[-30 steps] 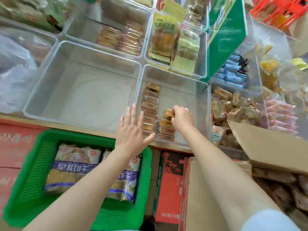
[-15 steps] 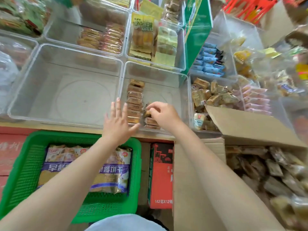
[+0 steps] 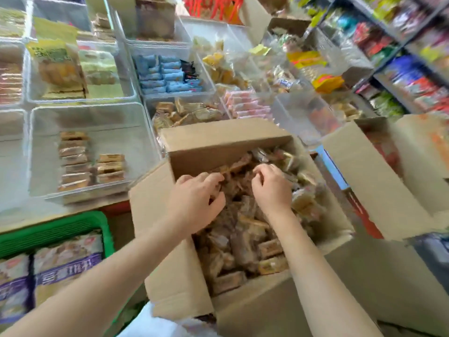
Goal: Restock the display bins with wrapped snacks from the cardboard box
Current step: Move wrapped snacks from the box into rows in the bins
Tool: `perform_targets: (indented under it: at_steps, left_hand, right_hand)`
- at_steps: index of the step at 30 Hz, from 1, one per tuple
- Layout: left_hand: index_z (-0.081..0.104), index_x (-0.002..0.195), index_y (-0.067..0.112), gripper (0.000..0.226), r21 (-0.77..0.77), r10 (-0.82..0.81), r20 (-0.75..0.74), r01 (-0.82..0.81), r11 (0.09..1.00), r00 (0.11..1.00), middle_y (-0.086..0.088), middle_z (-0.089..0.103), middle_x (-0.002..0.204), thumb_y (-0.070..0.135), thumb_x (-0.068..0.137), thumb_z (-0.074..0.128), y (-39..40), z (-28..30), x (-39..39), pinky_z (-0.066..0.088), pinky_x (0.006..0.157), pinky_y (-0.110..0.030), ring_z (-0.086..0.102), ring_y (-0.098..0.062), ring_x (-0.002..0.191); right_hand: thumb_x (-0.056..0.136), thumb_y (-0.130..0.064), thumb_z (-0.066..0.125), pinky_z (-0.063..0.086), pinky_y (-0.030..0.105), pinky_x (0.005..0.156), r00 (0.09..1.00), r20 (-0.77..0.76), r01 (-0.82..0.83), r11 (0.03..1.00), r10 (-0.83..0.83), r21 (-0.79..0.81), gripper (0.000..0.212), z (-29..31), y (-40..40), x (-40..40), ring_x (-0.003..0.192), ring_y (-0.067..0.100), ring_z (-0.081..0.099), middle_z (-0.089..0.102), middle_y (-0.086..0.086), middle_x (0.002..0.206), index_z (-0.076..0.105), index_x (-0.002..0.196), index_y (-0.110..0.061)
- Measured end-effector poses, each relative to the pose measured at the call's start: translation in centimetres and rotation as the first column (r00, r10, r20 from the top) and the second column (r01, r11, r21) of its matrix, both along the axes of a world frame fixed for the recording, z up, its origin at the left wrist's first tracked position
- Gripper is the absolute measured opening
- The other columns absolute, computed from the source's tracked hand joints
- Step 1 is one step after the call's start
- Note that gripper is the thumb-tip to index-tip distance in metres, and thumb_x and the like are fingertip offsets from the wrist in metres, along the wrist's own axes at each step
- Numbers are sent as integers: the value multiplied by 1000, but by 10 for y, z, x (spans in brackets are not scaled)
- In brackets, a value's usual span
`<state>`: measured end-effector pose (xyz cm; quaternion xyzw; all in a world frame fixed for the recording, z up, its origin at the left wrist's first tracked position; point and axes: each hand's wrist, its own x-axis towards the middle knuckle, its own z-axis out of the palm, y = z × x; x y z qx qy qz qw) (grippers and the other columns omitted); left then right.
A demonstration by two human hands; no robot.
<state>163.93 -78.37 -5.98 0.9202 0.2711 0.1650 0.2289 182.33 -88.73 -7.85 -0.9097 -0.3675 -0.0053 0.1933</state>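
Matt cardboard box point(image 3: 220, 139), glossy wrapped snacks point(image 3: 245, 246) (clear plastic bin point(image 3: 136, 142))

Green basket point(image 3: 56, 229) near left holding purple-labelled packs point(image 3: 65, 261), second cardboard carton point(image 3: 379, 181) at right, shelves point(image 3: 398, 57) of blurred colourful packets far right, orange-red packets point(image 3: 213, 6) far centre.

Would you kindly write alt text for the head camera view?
Both the left hand and the right hand reach into an open brown cardboard box full of wrapped snacks. To its left, a clear plastic display bin holds two short rows of similar snacks.
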Motion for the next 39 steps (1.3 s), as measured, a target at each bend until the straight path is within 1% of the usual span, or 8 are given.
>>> perform_targets:
  at_steps: [11, 16, 19, 21, 24, 26, 31, 39]
  left_hand:
    - [73, 98, 26, 21, 57, 86, -196, -76, 995, 977, 9, 65, 75, 34, 94, 54, -1, -27, 18, 38, 75, -28, 61, -15, 68]
    - [71, 81, 26, 16, 85, 90, -140, -78, 993, 986, 10, 55, 61, 32, 91, 61, -1, -30, 15, 44, 66, -29, 50, -10, 54]
    - [72, 79, 25, 14, 84, 74, -76, -68, 994, 994, 13, 54, 60, 29, 90, 64, -2, -31, 15, 41, 62, -27, 46, -8, 51]
    - [74, 83, 25, 11, 58, 52, 23, -53, 997, 998, 14, 62, 72, 25, 90, 66, -4, -31, 11, 45, 66, -24, 54, -8, 61]
    - [74, 103, 22, 22, 3, 174, 229, -179, 984, 958, 4, 67, 116, 33, 94, 57, 11, -33, -11, 42, 91, -30, 58, -14, 108]
    - [72, 109, 19, 28, -75, 353, 298, -347, 935, 887, -2, 62, 121, 33, 93, 53, 44, -38, -38, 40, 97, -38, 51, -20, 118]
    - [68, 112, 9, 47, -67, 561, -45, -563, 824, 826, -15, 60, 122, 41, 88, 45, 166, -95, -125, 48, 92, -48, 55, -36, 111]
    - [8, 161, 17, 86, 74, 460, -493, -492, 868, 738, -13, -5, 168, 67, 92, 8, 243, -168, -191, 0, 125, -47, -10, -27, 155]
  right_hand:
    - [98, -21, 56, 40, 43, 93, 967, 247, 141, 947, -68, -288, 23, -36, 10, 53, 120, 28, 49, 67, 5, 118, 54, 120, -16]
    - [85, -23, 69, 45, 37, 83, 970, -220, 100, 995, -101, -16, 31, -1, -5, 53, 108, 26, 54, 62, 5, 112, 55, 113, -18]
    - [88, -24, 69, 44, 28, 70, 715, -698, 211, 946, 22, 245, 28, 30, -14, 36, 99, 19, 61, 64, 0, 107, 57, 112, -20]
    - [93, -16, 64, 50, 28, 74, 347, -901, 359, 851, 259, 383, 25, 43, -7, 21, 105, 23, 64, 68, 7, 108, 57, 117, -14]
    - [92, -7, 63, 56, 38, 90, -158, -807, 503, 750, 569, 430, 46, 50, 19, -3, 111, 29, 63, 62, 22, 122, 49, 136, -2]
    - [91, -9, 65, 54, 45, 97, -255, -798, 411, 808, 546, 422, 46, 56, 47, -25, 108, 31, 64, 62, 24, 121, 52, 134, -1]
    - [88, -21, 69, 48, 36, 82, -188, -892, 100, 911, 412, 400, 35, 54, 148, -81, 97, 25, 64, 69, 13, 106, 64, 119, -5]
    - [85, -10, 70, 54, 32, 87, 703, -630, -389, 920, 329, 46, 38, -31, 332, -153, 101, 17, 65, 69, 0, 112, 64, 121, -19]
